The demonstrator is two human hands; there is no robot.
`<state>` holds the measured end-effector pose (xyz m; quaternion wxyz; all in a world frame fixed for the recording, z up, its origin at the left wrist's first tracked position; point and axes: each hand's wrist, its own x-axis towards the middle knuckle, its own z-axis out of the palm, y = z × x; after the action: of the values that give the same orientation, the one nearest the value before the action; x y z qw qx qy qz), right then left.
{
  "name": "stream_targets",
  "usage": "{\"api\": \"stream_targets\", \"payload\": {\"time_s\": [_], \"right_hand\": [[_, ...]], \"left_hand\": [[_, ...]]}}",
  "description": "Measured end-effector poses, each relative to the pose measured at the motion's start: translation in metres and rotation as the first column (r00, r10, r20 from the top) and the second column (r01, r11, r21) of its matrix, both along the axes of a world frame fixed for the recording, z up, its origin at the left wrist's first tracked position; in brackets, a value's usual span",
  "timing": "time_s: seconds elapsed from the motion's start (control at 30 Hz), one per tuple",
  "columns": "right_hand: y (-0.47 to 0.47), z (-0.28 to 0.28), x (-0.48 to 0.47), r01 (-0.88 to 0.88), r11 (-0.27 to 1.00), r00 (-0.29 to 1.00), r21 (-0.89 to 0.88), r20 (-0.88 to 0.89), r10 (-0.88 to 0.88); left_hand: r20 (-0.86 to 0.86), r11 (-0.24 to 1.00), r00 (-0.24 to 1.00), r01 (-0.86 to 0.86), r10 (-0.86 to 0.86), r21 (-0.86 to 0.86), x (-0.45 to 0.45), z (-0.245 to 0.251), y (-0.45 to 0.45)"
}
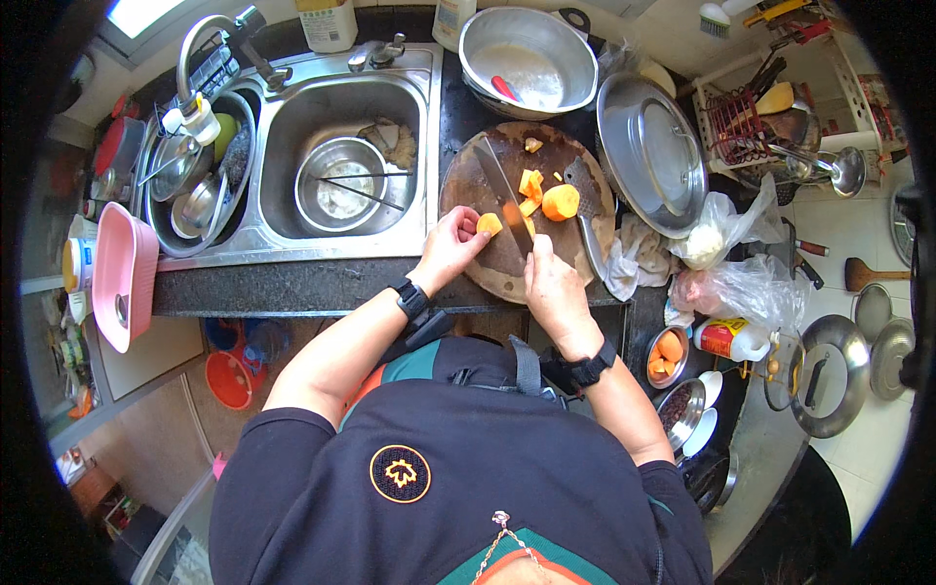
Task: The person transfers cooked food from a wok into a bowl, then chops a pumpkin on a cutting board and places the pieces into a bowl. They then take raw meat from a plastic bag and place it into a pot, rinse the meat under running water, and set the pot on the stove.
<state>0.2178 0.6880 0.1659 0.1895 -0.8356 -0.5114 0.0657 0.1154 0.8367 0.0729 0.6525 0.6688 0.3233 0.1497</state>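
Note:
My right hand (557,296) grips the handle of a kitchen knife (499,183), whose broad blade points up and left over a round wooden cutting board (466,164). Just left of the blade, the fingers of my left hand (452,245) hold a piece of orange carrot (489,224) against the board. Several cut carrot chunks (531,183) lie right of the blade, beside a thick carrot section (560,202). A small pale scrap (533,145) sits near the board's top. A grey-handled peeler or scraper (589,238) rests along the board's right side.
Left is a steel sink (274,157) holding a metal bowl (341,184) and chopsticks. A large pot (528,62) stands behind the board, and a domed metal lid (653,155) leans at right. Nearer right are a cloth (621,267), plastic bags (746,289) and a bowl of orange pieces (666,356).

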Motion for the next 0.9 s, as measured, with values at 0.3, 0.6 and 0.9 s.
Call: {"api": "stream_targets", "payload": {"time_s": [0.3,0.6,0.9], "right_hand": [[0.011,0.001,-0.008,0.051,0.967,0.994,-0.248,-0.079,-0.073],[0.013,-0.007,-0.014,0.051,0.948,0.991,-0.314,-0.102,-0.087],[0.004,-0.005,-0.015,0.016,0.991,0.996,-0.133,-0.088,-0.027]], "left_hand": [[0.021,1.0,1.0,-0.005,0.005,0.007,0.003,-0.001,0.003],[0.022,0.999,0.999,0.024,-0.025,0.03,0.003,-0.012,0.006],[-0.015,0.999,0.999,0.041,-0.042,-0.029,0.0,-0.008,0.006]]}}
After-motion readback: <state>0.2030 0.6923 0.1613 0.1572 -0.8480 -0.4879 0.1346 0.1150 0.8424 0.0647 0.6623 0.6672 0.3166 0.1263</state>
